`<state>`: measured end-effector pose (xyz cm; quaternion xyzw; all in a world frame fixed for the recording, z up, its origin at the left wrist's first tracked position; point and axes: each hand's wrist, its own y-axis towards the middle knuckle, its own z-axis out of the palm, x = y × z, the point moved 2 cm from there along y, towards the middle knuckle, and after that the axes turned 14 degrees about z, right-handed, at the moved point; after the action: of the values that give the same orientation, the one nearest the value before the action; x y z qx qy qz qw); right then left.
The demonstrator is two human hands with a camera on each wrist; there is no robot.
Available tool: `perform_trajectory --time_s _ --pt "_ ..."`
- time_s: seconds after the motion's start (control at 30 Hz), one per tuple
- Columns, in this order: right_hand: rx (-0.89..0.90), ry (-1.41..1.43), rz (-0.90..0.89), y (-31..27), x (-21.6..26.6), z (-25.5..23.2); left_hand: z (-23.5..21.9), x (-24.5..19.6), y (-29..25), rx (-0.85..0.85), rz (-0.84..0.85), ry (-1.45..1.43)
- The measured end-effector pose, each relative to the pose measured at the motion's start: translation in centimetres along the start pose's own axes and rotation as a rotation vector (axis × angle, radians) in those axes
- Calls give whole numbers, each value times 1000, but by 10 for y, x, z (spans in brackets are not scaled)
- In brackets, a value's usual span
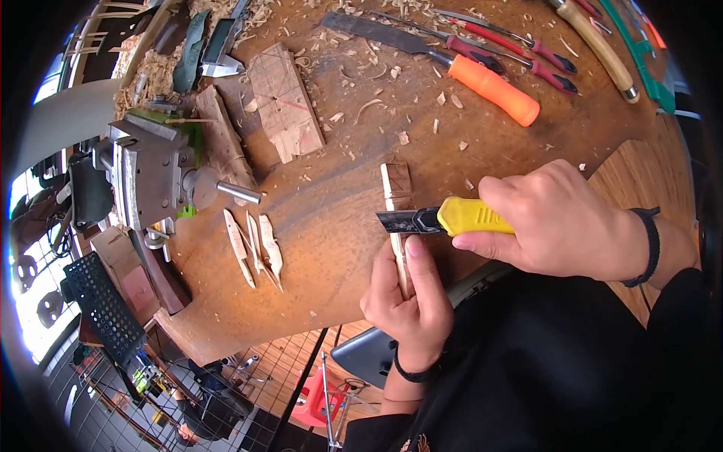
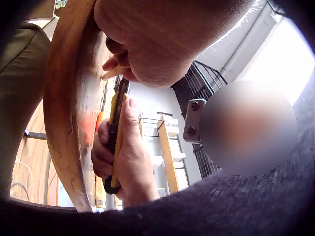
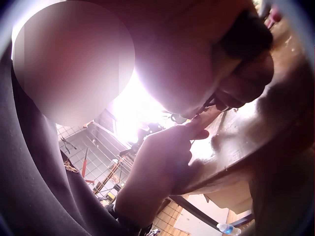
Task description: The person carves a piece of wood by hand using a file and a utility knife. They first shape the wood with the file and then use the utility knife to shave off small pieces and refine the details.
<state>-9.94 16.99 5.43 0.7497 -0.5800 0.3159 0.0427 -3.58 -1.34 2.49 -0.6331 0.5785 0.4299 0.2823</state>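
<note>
Near the bench's front edge, my left hand (image 1: 410, 309) pinches a slim pale wooden strip (image 1: 388, 184) between thumb and fingers. The strip's far end is broader, with a brown face, and points away from me. My right hand (image 1: 553, 222) grips a yellow utility knife (image 1: 473, 216) by its handle, thumb along the near side. Its dark blade (image 1: 399, 221) lies across the strip just beyond the left thumb. In the left wrist view the knife (image 2: 115, 132) shows edge-on in the right hand (image 2: 130, 157). The right wrist view is dim, with the left hand (image 3: 162, 157) below the other.
Several thin carved wooden pieces (image 1: 239, 248) lie left of the hands. A metal vise (image 1: 151, 173) stands at the bench's left. Farther back are a marked wooden board (image 1: 282, 98), a caliper (image 1: 220, 56), an orange-handled rasp (image 1: 493, 89), red-handled files (image 1: 553, 68) and scattered shavings.
</note>
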Motion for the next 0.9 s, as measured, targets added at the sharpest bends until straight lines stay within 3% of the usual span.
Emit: perform_trajectory --time_s 0.1,0.27,0.4,0.47,0.63,0.8,0.9 --pt "24 -32 42 2 1 2 5 -5 1 -30 10 16" --pt "-188 -154 57 9 5 16 6 -5 -1 -54 11 11" --pt "-356 -171 150 36 2 10 14 -5 -7 -22 208 137" --pt "-370 -191 77 39 3 11 10 -8 -6 -4 69 85" --pt "-352 -145 17 27 1 12 8 -7 0 -99 -27 -30" --pt "-77 36 17 7 4 8 5 -7 3 -124 -41 -87" --pt "-34 47 17 -1 2 9 1 -1 0 -59 -64 -73"
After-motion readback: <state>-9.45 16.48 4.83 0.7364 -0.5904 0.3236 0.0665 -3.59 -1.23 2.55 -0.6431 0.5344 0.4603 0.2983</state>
